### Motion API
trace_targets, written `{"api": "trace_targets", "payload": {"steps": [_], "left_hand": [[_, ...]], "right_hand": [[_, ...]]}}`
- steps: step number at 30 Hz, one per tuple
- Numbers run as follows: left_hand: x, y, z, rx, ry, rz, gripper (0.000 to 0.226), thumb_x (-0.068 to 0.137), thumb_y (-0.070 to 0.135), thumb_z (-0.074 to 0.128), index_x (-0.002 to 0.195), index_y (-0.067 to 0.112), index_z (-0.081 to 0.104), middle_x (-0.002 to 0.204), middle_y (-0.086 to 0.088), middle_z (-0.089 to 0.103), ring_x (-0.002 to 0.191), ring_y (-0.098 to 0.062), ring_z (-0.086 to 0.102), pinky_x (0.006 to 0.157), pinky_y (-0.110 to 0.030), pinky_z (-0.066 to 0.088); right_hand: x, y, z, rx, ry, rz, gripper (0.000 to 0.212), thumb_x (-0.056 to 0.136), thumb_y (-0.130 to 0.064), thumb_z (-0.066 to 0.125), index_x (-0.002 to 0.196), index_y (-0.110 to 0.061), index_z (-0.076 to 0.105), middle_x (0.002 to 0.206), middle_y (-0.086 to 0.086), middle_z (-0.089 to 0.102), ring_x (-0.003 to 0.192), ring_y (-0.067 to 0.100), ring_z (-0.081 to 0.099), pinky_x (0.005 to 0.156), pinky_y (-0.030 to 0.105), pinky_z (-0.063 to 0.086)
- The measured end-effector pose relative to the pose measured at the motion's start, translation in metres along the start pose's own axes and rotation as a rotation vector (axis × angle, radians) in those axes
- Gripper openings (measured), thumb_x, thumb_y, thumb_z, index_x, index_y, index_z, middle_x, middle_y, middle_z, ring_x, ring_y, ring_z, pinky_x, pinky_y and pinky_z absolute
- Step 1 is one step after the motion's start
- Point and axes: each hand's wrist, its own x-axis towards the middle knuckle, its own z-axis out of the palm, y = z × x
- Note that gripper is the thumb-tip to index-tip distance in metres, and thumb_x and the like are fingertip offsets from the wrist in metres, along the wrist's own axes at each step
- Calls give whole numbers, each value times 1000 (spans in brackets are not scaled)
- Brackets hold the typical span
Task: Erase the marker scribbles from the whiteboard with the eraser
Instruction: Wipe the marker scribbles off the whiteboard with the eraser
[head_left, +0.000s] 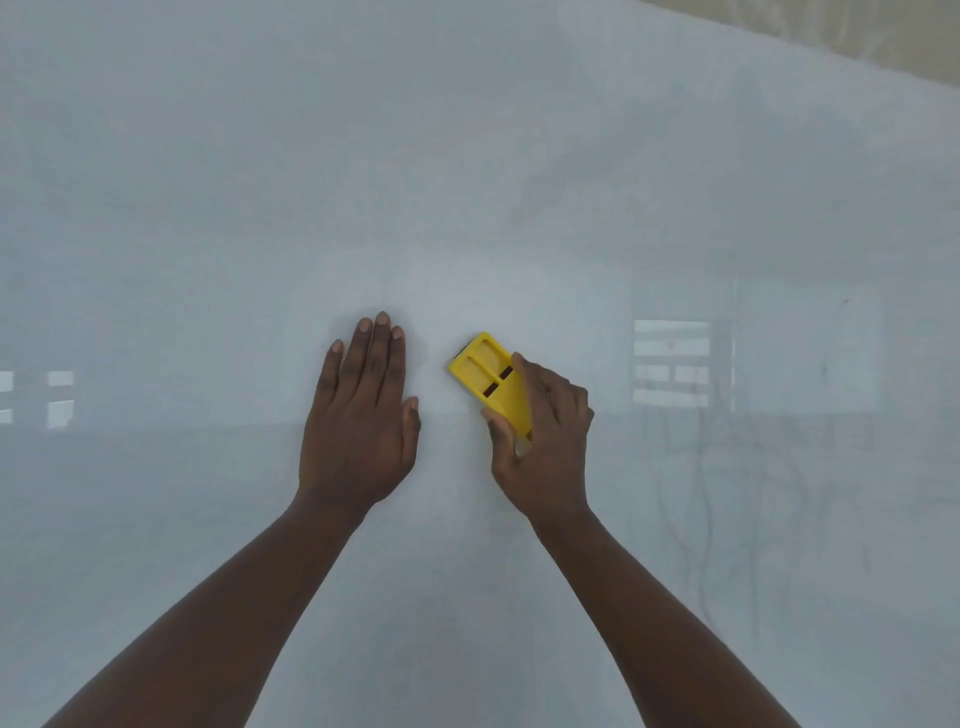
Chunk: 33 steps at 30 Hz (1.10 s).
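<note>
The whiteboard (467, 182) fills almost the whole view, pale grey and glossy. A yellow plastic eraser (491, 376) lies against it near the middle, tilted up to the left. My right hand (545, 441) grips the eraser's lower end, thumb on its left edge and fingers over its right side. My left hand (363, 421) rests flat on the board just left of the eraser, fingers together and pointing up, holding nothing. Faint grey marker lines (727, 493) curl across the board to the right of my right hand.
The board's top edge (831, 57) runs slanting across the upper right corner, with a beige surface beyond it. Window reflections show on the board at the right (670, 364) and far left (57, 397).
</note>
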Motion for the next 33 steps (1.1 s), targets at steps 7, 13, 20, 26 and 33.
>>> {"api": "trace_targets", "payload": {"steps": [7,13,20,26,33], "left_hand": [[-23,10,3,-2,-25,-16,65,102,26,35,158,-3,20,167,-21,17,157,-34,15,128,-52,16],[-40,33,9,-24,-59,-71,66,102,26,30,159,-3,12,168,-23,11,158,-35,8,129,-51,10],[-45,72,15,-86,-62,8,71,100,30,33,159,-2,10,168,-23,10,158,-34,8,129,-49,10],[-55,70,27,-32,-61,65,71,102,35,30,159,-1,8,168,-23,10,158,-34,8,130,-46,4],[-56,68,29,-15,-47,68,72,102,35,30,159,-1,6,168,-23,9,158,-35,6,130,-47,4]], "right_hand": [[-85,17,-24,3,-207,-134,50,83,-9,68,131,-12,56,128,4,61,114,28,54,99,36,38],[-173,29,-40,16,-258,-47,62,72,1,72,129,-16,56,124,3,63,113,25,54,98,38,40],[-288,47,-67,-23,-331,123,61,74,-2,75,130,-17,56,127,0,61,114,24,54,98,42,43],[-320,81,-96,-45,-251,356,48,88,-18,64,134,-13,50,133,-2,50,120,21,49,100,35,44],[-309,149,-136,-196,21,833,62,79,-18,61,139,-14,45,127,14,53,118,32,50,95,27,38]]}}
